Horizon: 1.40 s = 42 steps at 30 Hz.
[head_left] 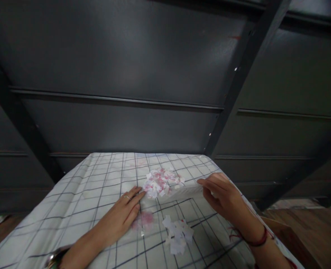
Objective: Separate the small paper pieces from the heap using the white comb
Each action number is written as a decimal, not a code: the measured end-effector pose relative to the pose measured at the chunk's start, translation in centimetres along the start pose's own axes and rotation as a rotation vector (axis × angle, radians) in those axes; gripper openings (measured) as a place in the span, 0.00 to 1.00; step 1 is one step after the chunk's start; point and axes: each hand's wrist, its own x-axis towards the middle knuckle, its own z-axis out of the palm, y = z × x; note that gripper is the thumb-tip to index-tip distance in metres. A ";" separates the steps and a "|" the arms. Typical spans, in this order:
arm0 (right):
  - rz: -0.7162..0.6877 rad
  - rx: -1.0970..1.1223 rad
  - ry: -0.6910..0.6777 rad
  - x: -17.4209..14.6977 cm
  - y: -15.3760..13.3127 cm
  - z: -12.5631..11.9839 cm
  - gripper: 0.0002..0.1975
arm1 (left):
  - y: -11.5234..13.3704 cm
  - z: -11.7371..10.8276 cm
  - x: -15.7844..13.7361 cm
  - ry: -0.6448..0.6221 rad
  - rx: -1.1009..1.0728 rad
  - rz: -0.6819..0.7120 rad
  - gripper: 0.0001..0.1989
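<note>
A heap of small torn paper scraps (pixel 161 181), white with pink-red stains, lies on the checked tablecloth (pixel 112 175). My left hand (pixel 128 209) rests flat at the near left of the heap, fingers stretched out, fingertips touching or almost touching its edge. A blurred, whitish translucent strip (pixel 183 191) runs from the heap toward my right hand (pixel 220 194), whose thumb and fingers are pinched at its right end. What exactly the strip is, I cannot tell. Closer to me is a smaller cluster of white scraps (pixel 178 235), and left of it a pink stain (pixel 146 219) on the cloth.
Behind the table rises a dark grey metal panel wall (pixel 131 127) with ribs and slanted posts. To the lower right a brown wooden box or board (pixel 285 231) stands by the table's edge, above a wood-look floor (pixel 316 220).
</note>
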 end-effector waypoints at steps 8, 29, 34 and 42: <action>-0.063 -0.128 0.055 0.6 -0.9 1.0 0.08 | 0.1 -0.2 0.2 -0.054 0.033 -0.014 0.22; 0.035 -0.227 0.019 0.1 0.6 0.4 0.09 | 0.1 -0.1 0.4 -0.024 0.043 -0.008 0.21; -0.009 -0.216 0.005 0.4 -0.1 0.4 0.09 | 0.1 -0.1 0.4 -0.045 0.062 -0.022 0.22; -0.033 -0.213 0.044 0.5 -0.2 -0.5 0.09 | 0.1 -0.1 0.3 -0.026 0.057 -0.016 0.21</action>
